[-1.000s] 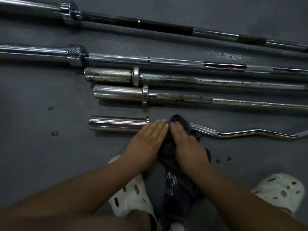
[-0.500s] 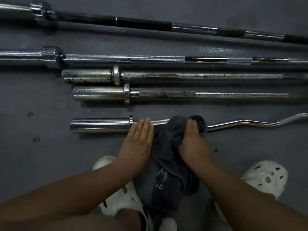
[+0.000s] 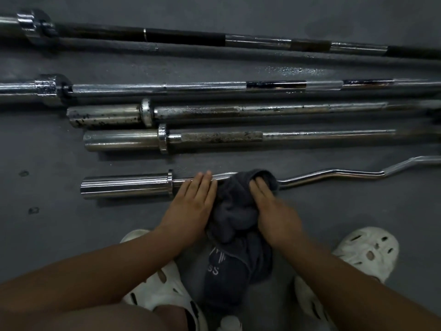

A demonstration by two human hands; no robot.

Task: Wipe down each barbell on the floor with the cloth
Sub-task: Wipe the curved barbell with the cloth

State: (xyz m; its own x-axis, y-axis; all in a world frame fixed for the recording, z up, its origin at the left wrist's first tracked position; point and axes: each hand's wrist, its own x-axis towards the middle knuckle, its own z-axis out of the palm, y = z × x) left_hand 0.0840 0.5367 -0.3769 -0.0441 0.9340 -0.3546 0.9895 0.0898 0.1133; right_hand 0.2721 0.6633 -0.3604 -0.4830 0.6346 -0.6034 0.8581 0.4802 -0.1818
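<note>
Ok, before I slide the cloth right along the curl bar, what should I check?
1. Cover: dark grey cloth draped over wavy chrome curl bar: ok.
2. Grip: right hand holds the cloth on the shaft: ok.
3. Brace: left hand flat on the shaft beside the collar: ok.
4. Shaft to the right unobstructed: ok.
5. Shaft underside wiped: cannot tell.
6. Clean: speckled straight steel barbell behind: not ok.

Hiding a stretch of the curl bar (image 3: 329, 175) beneath the cloth (image 3: 236, 209). Burying the fingertips of the right hand (image 3: 274, 211) in its folds. Running all four straight barbells (image 3: 238, 111) off the right edge, the farthest two off the left too.
</note>
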